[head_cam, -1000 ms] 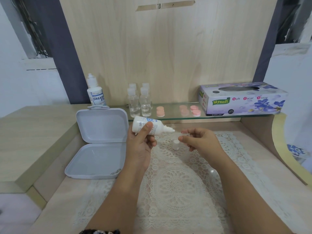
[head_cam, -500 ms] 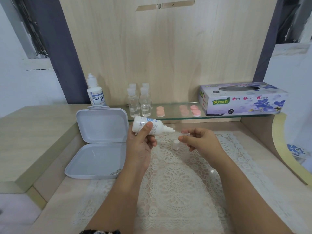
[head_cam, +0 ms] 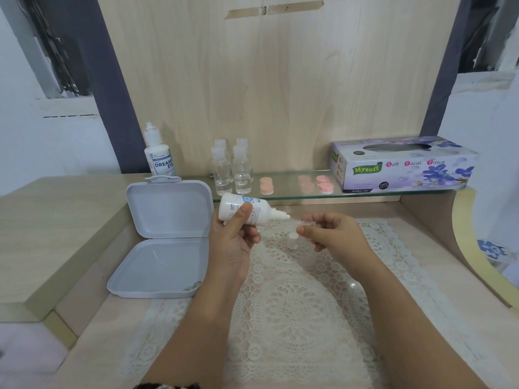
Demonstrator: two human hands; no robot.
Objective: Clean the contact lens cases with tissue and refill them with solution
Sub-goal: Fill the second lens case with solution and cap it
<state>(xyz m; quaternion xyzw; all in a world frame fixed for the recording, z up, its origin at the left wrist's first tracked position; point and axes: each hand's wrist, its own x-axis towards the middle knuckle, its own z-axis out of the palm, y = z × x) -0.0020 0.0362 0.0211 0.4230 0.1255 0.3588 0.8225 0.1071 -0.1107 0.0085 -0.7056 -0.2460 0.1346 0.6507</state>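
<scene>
My left hand (head_cam: 234, 241) grips a small white solution bottle (head_cam: 247, 210) tipped on its side, nozzle pointing right. The nozzle tip almost touches a small clear lens case (head_cam: 304, 221) that my right hand (head_cam: 332, 235) pinches between thumb and fingers above the lace mat (head_cam: 295, 307). A small white cap (head_cam: 292, 240) stands on the mat just below the case. Pink lens case lids (head_cam: 323, 184) lie on the glass shelf (head_cam: 283, 195), beside the purple tissue box (head_cam: 404, 164).
An open grey plastic box (head_cam: 164, 240) lies left of the mat, something small and clear in its near corner. A larger solution bottle (head_cam: 158, 154) and several clear small bottles (head_cam: 233, 169) stand at the back. A raised wooden ledge (head_cam: 56, 220) borders the left.
</scene>
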